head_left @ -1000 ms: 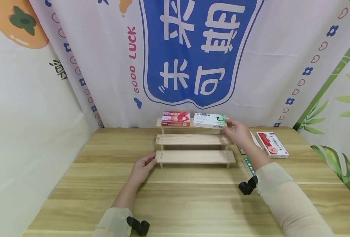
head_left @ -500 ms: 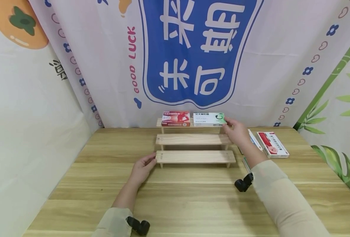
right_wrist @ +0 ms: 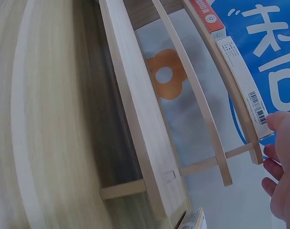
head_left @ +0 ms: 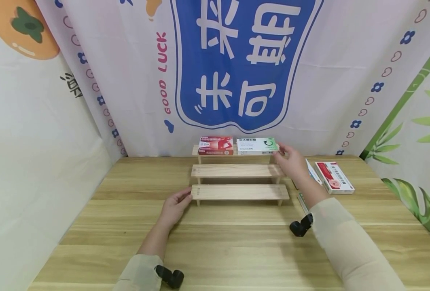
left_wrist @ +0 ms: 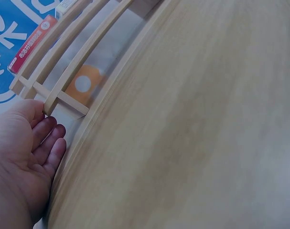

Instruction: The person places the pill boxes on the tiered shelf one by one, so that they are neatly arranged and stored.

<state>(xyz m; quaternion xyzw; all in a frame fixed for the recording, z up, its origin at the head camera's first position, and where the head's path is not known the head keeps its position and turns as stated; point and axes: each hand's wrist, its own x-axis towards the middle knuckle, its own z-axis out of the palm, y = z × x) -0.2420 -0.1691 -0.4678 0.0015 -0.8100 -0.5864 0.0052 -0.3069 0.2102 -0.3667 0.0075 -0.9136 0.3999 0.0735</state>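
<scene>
A three-step wooden stand (head_left: 239,192) is on the table. My left hand (head_left: 174,208) holds the left end of its lowest step, the thumb at the front corner in the left wrist view and the other fingers loosely bent. On the top step lie a red medicine box (head_left: 216,146) and, to its right, a white and green medicine box (head_left: 255,146). My right hand (head_left: 290,161) grips the right end of the white and green box. Its thumb is at the barcode side (right_wrist: 257,107) in the right wrist view; part of the index finger is hidden.
Right of the stand, a red and white medicine box (head_left: 334,178) lies on the wooden table (head_left: 236,246). Beside it, another box (head_left: 313,171) and a green-edged box (head_left: 303,203) are partly covered by the right forearm. A printed cloth (head_left: 134,81) hangs behind.
The white and green box has shifted slightly left and straightened on the top step, with my right hand moving along. My left hand has stayed at the lowest step.
</scene>
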